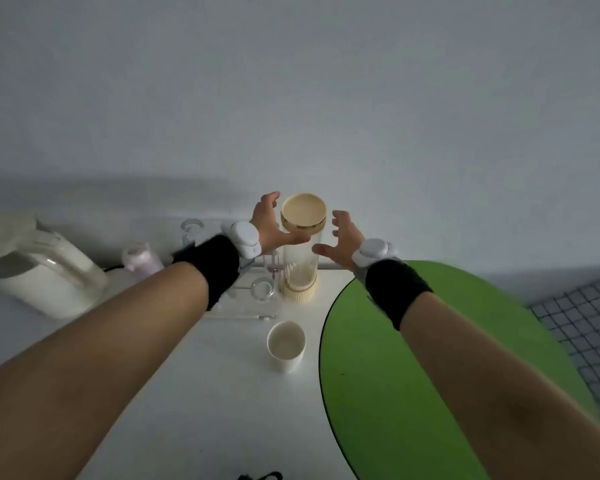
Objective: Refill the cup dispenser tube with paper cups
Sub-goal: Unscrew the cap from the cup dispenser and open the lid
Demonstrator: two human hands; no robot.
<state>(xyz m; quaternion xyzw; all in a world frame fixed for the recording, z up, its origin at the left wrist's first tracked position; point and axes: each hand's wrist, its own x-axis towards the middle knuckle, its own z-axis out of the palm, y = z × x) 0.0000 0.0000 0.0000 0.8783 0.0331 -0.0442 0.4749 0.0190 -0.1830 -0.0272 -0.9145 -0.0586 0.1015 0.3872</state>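
A: Where is the tube?
B: The tube [300, 261] stands straight up on the table [194, 393], right between both hands, its lid [303, 211] on top.
A: Which is nearer?
B: The left hand [271, 225] seems to touch it; the right hand [343, 237] is just beside. Each grip is open, holding nothing.
A: Any cups?
B: One cup [286, 344] stands empty in front. The tube looks almost empty
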